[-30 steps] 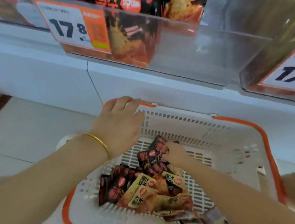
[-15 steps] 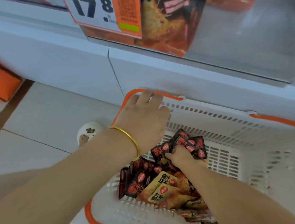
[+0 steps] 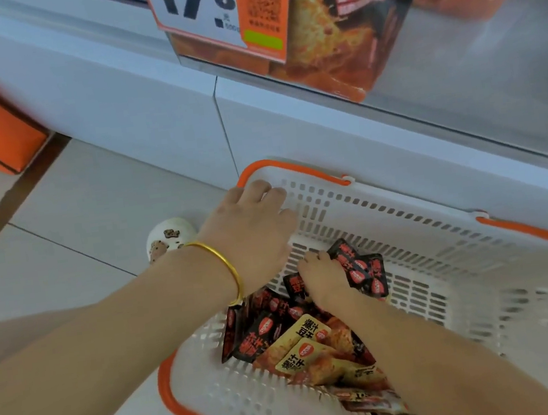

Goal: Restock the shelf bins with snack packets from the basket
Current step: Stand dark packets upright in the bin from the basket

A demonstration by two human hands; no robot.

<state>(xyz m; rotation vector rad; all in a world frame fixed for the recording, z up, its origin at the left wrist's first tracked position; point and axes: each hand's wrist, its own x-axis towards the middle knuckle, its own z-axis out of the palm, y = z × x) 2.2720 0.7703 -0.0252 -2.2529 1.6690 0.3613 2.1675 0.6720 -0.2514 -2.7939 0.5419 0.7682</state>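
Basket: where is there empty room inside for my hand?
The basket has bare floor on its right half, between the snack packets and the right wall. A bare strip also runs along the far wall. The left is crowded: piled packets, the right hand gripping black packets, the left hand on the far-left corner.

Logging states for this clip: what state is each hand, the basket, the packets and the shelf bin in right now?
basket, partly filled with packets.
left hand, rests flat against the basket's wall.
right hand, grips black snack packets.
yellow snack packets, lying loose in the basket.
shelf bin, clear-fronted, some packets inside.
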